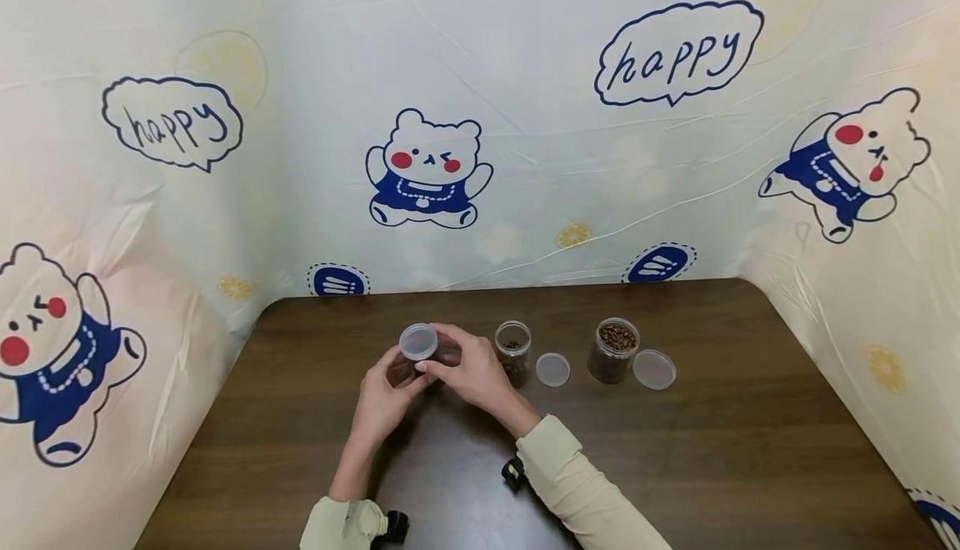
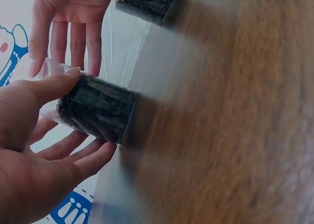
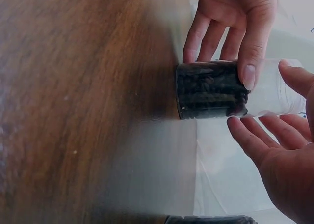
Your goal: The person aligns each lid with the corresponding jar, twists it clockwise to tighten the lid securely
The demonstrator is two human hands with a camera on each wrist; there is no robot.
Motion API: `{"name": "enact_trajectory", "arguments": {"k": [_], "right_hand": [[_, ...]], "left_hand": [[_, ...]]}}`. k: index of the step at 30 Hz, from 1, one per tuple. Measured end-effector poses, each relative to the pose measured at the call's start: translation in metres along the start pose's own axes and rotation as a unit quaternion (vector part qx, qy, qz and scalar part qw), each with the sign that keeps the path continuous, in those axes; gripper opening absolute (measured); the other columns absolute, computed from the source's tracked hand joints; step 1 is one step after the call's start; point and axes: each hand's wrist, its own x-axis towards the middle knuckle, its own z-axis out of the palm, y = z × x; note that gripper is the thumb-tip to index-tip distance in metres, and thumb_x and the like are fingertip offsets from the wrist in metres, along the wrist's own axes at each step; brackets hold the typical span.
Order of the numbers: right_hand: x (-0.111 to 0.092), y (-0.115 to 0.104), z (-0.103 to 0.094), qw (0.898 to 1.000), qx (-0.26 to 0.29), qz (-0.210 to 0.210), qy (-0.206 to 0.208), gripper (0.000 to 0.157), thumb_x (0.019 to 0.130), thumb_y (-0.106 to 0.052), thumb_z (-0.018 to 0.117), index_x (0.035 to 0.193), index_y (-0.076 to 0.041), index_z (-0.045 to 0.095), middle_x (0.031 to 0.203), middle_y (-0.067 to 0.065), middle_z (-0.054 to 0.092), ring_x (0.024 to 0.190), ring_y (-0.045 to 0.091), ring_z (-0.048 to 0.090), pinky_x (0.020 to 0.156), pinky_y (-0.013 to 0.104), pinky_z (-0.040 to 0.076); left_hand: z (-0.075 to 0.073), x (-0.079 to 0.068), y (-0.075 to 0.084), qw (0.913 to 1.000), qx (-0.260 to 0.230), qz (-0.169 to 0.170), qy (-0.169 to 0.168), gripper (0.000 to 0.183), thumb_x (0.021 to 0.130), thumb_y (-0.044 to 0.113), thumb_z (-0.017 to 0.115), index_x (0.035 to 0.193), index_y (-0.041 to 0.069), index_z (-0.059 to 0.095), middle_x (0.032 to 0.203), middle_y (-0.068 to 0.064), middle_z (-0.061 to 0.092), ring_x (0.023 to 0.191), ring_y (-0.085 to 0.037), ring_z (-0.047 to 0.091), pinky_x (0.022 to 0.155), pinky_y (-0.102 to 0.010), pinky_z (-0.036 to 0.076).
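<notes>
A clear plastic jar, its lower part filled with dark pieces (image 2: 98,108), stands upright at the table's left-centre with a translucent lid (image 1: 418,340) over its mouth. My left hand (image 1: 381,400) grips the jar's filled lower part between thumb and fingers. Higher up, my right hand (image 1: 471,369) holds the jar near the lid, the thumb on the near side and the fingers around the far side. In the right wrist view, my right thumb (image 3: 297,79) lies by the jar's top edge, with the fingers curved along the opposite side.
Right of my hands stands an open jar (image 1: 514,367) partly filled with dark pieces, a round lid (image 1: 553,370) beside it. Farther right is a fuller open jar (image 1: 611,358) of brown pieces, with another lid (image 1: 655,369). Printed cloth (image 1: 525,200) hangs behind the wooden table (image 1: 712,450).
</notes>
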Motion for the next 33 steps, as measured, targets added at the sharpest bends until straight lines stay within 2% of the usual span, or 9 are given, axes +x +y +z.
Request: {"name": "enact_trajectory", "arguments": {"k": [18, 28, 33], "right_hand": [[-0.003, 0.0, 0.001, 1.0, -0.003, 0.014, -0.011, 0.059, 0.095, -0.02, 0.08, 0.149, -0.015, 0.057, 0.142, 0.013, 0.068, 0.129, 0.026, 0.069, 0.105, 0.044, 0.059], [-0.003, -0.003, -0.003, 0.999, -0.041, 0.011, -0.003, 0.066, 0.094, -0.026, 0.082, 0.151, -0.011, 0.053, 0.144, 0.013, 0.067, 0.127, 0.027, 0.07, 0.106, 0.038, 0.059], [-0.005, -0.013, -0.009, 0.999, -0.048, 0.016, 0.006, 0.071, 0.092, -0.029, 0.084, 0.153, -0.01, 0.051, 0.15, 0.012, 0.062, 0.13, 0.029, 0.067, 0.108, 0.04, 0.058]], "left_hand": [[0.0, -0.002, -0.001, 0.9999, -0.012, -0.01, -0.001, 0.061, 0.091, 0.011, 0.083, 0.146, 0.012, 0.058, 0.144, -0.019, 0.064, 0.132, -0.035, 0.065, 0.108, -0.045, 0.056], [0.001, -0.004, 0.005, 0.9998, 0.017, -0.001, 0.012, 0.066, 0.088, 0.01, 0.085, 0.147, 0.008, 0.055, 0.141, -0.022, 0.065, 0.129, -0.04, 0.067, 0.107, -0.049, 0.056], [0.0, -0.006, 0.014, 0.9992, 0.031, -0.013, 0.02, 0.074, 0.089, 0.016, 0.086, 0.152, 0.007, 0.048, 0.146, -0.022, 0.061, 0.131, -0.039, 0.065, 0.11, -0.053, 0.054]]}}
